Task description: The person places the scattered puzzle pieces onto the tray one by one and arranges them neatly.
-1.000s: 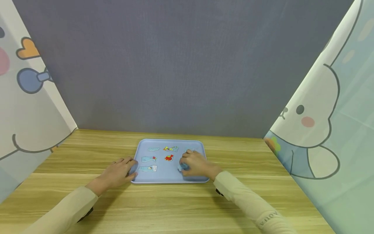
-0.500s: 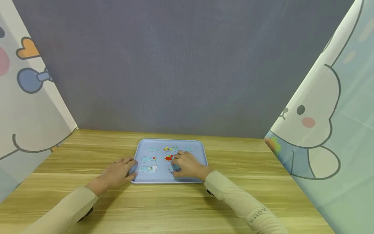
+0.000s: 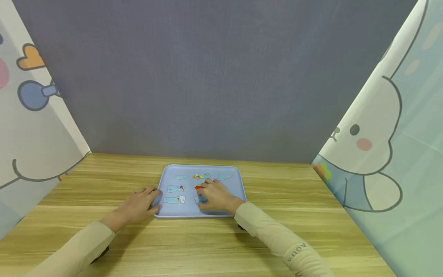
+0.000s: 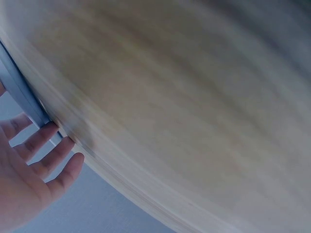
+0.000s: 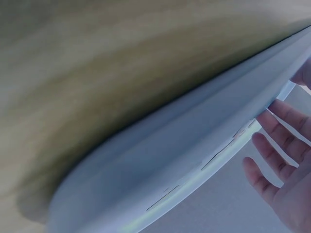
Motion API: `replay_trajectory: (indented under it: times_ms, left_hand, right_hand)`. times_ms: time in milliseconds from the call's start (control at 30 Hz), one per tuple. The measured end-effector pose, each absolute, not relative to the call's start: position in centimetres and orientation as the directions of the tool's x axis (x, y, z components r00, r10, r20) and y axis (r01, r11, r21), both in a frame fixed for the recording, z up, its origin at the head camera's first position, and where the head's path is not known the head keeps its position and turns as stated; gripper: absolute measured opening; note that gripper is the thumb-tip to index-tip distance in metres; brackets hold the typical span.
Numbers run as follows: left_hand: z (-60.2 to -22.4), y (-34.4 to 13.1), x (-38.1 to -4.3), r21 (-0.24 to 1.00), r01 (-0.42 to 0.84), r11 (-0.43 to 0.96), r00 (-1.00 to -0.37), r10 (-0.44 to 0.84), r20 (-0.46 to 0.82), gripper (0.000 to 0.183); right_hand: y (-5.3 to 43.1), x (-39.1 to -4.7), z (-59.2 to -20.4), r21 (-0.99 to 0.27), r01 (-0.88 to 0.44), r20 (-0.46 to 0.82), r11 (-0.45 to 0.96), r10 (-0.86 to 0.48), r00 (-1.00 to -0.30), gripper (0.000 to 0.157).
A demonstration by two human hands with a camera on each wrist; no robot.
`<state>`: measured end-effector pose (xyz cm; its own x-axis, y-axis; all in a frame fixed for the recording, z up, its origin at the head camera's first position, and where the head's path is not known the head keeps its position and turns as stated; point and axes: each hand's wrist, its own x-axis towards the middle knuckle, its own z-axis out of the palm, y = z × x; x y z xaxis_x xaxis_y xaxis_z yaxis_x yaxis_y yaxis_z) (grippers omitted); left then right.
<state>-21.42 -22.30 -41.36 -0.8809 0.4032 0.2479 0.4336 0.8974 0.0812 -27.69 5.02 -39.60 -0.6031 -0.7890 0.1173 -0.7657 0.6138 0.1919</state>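
Observation:
A pale blue tray (image 3: 183, 211) lies on the table with several flat cut-out puzzle pieces in it. My right hand (image 3: 216, 196) is over the tray's right half and pinches a light-blue piece (image 3: 199, 199) between thumb and fingers, partly covering it. Just behind that piece is a red fish piece (image 3: 197, 187), partly hidden by the fingers. At the tray's left rim my left hand (image 3: 138, 203) rests with fingers spread and fairly straight. The left wrist view shows its fingertips (image 4: 68, 141) right at the tray edge.
On the tray's left side lie a white-ended piece (image 3: 174, 200), a piece with a red detail (image 3: 175, 188) and a plain blue strip (image 3: 181, 177). A yellow-patterned piece (image 3: 202, 176) and a triangular piece (image 3: 223, 176) lie along the back. A grey panel (image 3: 207, 96) stands behind the table.
My right hand has slid left across the tray with the light-blue piece, uncovering the triangular piece at the back right. The left hand has stayed at the rim.

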Motion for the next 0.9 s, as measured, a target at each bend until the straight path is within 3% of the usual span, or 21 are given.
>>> replay_trajectory:
  times_ms: [900]
  left_hand:
    - [-41.4, -22.4, -21.6, 0.083, 0.435, 0.897, -0.882, 0.405, 0.240, 0.045]
  right_hand:
    - [3.8, -28.1, -40.0, 0.214, -0.748, 0.123, 0.628, -0.777, -0.618, 0.028]
